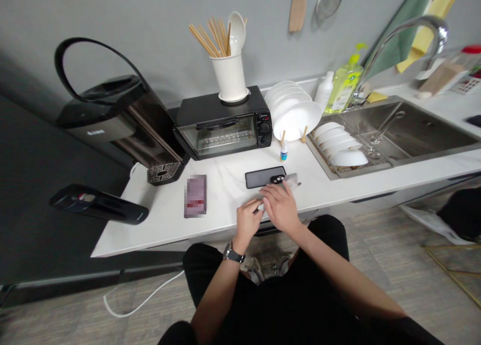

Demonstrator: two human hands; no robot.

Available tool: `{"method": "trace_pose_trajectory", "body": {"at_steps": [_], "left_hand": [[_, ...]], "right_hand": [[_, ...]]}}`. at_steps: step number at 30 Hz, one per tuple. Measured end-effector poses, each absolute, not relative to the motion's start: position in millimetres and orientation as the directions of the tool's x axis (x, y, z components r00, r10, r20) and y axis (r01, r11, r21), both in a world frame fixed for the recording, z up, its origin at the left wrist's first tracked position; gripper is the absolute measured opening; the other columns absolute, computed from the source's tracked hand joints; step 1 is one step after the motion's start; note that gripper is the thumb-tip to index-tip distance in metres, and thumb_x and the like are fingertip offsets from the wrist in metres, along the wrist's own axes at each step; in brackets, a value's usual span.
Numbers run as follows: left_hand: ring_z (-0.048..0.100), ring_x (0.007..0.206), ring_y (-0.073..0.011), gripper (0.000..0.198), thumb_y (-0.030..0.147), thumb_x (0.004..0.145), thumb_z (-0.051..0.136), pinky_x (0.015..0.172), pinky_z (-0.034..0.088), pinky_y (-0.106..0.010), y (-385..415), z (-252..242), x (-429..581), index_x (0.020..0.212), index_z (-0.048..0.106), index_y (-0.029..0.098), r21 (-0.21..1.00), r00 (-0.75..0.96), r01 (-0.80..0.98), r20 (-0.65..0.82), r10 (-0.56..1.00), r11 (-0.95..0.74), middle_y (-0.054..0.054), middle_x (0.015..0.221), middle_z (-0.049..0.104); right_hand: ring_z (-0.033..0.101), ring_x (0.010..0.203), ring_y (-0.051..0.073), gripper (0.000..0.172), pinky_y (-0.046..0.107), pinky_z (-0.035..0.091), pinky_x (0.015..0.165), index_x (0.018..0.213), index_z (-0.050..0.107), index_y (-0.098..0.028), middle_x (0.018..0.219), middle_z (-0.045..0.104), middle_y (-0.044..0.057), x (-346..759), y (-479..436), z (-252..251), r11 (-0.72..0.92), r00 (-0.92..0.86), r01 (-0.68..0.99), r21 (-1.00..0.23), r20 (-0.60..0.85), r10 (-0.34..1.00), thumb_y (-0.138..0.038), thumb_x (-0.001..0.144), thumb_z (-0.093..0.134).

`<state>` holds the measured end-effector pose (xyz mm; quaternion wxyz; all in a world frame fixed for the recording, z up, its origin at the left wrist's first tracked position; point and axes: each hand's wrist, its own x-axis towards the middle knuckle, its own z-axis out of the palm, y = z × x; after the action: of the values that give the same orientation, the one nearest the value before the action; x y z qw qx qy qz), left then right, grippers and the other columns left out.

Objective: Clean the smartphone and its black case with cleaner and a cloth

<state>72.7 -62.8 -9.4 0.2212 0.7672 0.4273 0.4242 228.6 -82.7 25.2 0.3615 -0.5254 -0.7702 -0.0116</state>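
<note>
My left hand, with a watch on its wrist, is closed around a small white and dark item at the counter's front edge. What exactly it is cannot be made out. My right hand lies against the left one, its fingers together over that item; anything inside it is hidden. Just beyond the hands a dark-framed phone rests on the counter. A small translucent packet sits beside its camera end. Behind them stands a small white and blue bottle.
A pixelated purple item lies on the white counter. At the left are a black flask and a tall machine. A toaster oven, plates and the sink line the back and right.
</note>
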Motion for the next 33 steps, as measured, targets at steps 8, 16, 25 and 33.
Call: {"method": "trace_pose_trajectory", "body": {"at_steps": [8,16,25,33], "left_hand": [[0.074,0.08,-0.0205,0.02,0.018,0.097,0.061,0.078,0.061,-0.032,-64,-10,71,0.089,0.079,0.019,0.706,0.276,0.475,0.448,0.851,-0.526,-0.007,0.088,0.08],[0.076,0.087,-0.0208,0.018,0.033,0.099,0.07,0.081,0.06,-0.032,-65,1,79,0.108,0.081,0.022,0.778,0.254,0.387,0.427,0.868,-0.495,-0.006,0.099,0.082],[0.067,0.063,-0.0186,0.024,0.014,0.091,0.057,0.059,0.051,-0.028,-62,-17,69,0.072,0.07,0.017,0.629,0.217,0.584,0.489,0.845,-0.513,-0.007,0.07,0.073],[0.077,0.088,-0.0211,0.017,0.03,0.1,0.066,0.083,0.061,-0.033,-67,-3,75,0.102,0.08,0.022,0.741,0.276,0.41,0.456,0.846,-0.532,-0.007,0.1,0.082]], "right_hand": [[0.064,0.111,0.027,0.035,0.046,0.044,0.104,0.128,0.071,-0.018,0.116,0.078,0.01,246,-73,16,0.53,-0.3,0.796,-0.294,0.568,0.766,-0.03,0.107,0.046],[0.066,0.084,0.023,0.044,0.045,0.043,0.109,0.087,0.073,-0.02,0.086,0.074,0.008,302,-41,20,0.238,0.017,0.89,-0.388,0.551,0.834,-0.023,0.108,0.035],[0.063,0.121,0.024,0.029,0.048,0.033,0.121,0.122,0.071,-0.018,0.124,0.077,0.007,189,-86,30,0.563,-0.31,0.752,-0.343,0.57,0.761,-0.02,0.105,0.047],[0.06,0.085,0.026,0.039,0.042,0.041,0.082,0.083,0.071,-0.021,0.081,0.072,0.008,271,-56,19,0.346,-0.132,0.893,-0.287,0.569,0.812,-0.026,0.107,0.041]]}}
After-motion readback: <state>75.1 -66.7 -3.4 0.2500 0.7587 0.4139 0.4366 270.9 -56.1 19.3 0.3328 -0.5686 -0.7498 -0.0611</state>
